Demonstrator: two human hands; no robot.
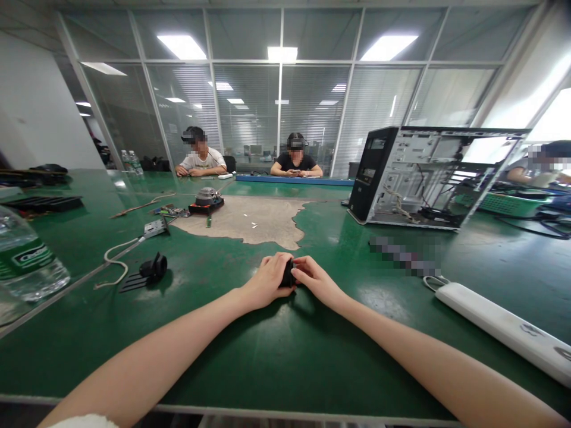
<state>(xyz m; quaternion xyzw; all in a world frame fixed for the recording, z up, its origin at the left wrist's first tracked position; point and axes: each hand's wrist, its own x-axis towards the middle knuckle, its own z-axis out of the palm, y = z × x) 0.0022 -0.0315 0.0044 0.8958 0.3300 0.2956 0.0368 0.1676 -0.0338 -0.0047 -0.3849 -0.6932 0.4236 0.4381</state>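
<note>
Between my two hands, at the middle of the green table [187, 351], is a small black part [288, 274], mostly covered by fingers, so its kind does not show. My left hand [266, 280] wraps round it from the left, fingers over the top and thumb low in front. From the right, my right hand [316, 278] pinches its side with thumb and fingertips. Behind the hands lies a torn-edged beige patch [263, 217]. Off to the left sits a black bracket-like piece with a round part [154, 268].
At right stand an open computer case [414, 178] and a white power strip [495, 324]. A water bottle [27, 255] is at far left, near a cable [118, 261] with a metal piece [156, 227]. A fan-like cooler [206, 199] sits farther back. Several people sit around the table.
</note>
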